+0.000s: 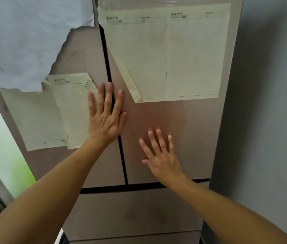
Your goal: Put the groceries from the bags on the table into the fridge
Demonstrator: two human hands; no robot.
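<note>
— Mauve-grey fridge (200, 138), both upper doors closed, straight ahead of the hands.
— And the seam (123, 161)?
— Upright, between the doors. The left hand (105, 118) lies flat across it, fingers straight and spread. The right hand (160, 155), fingers also apart, is on or just off the right door, beside the seam and lower, nearer that door's bottom edge.
— Which is closer to the opening edge?
— The left, I'd judge. Neither holds anything.
— Handles? Groceries?
— No handle shows. Papers (174, 55) cover the upper doors. Groceries, bags and table are out of view.
</note>
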